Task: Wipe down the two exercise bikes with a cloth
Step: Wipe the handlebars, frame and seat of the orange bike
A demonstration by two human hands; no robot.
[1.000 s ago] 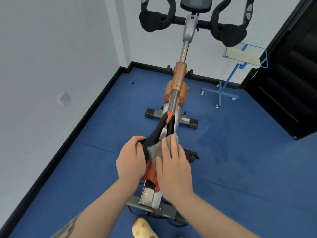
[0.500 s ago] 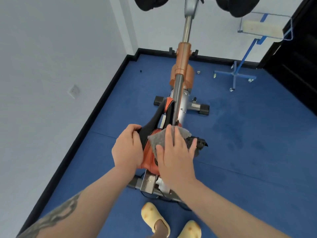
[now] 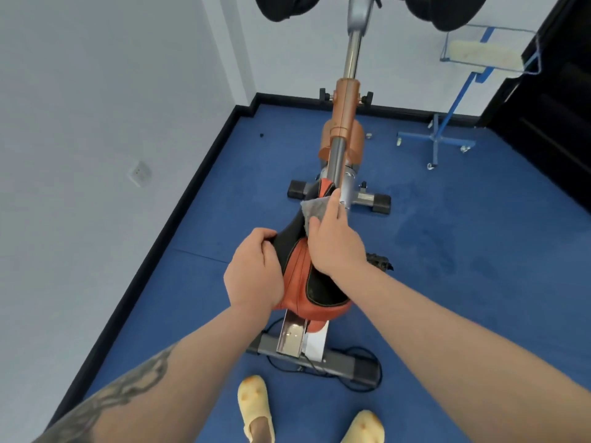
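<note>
Since half a second ago: right hand [image 3: 335,241] has slid with the cloth [image 3: 312,208] from the wide rear of the saddle [image 3: 307,282] forward to its narrow nose; left hand [image 3: 254,274] is unchanged in place.

Right hand: laid palm-down along the saddle's front half, fingers extended forward over the grey cloth and pressing it onto the nose, thumb at the cloth's near edge. No curl around the cloth is visible.

Left hand: fingers curled over the saddle's left rear edge, gripping it. Forearm bears a dark tattoo.

Cloth: grey, crumpled, mostly under the right fingers, one corner showing to the left at the saddle tip, beside the silver post.

Saddle: orange and black, nose pointing away from the person.

Exercise bike [image 3: 343,123]: orange frame, silver handlebar post rising to black handlebar pads at the top edge; front and rear floor stabilisers; black pedal [image 3: 380,262] just right of the right wrist; black cable on the floor around the rear stabiliser.

Surroundings: blue floor [image 3: 463,251]; white walls with black skirting; wall socket [image 3: 139,174] at left; blue wheeled stand [image 3: 436,135] holding a pale pad at upper right; dark doorway at far right; two yellow slippers [image 3: 256,407] at the bottom edge.
</note>
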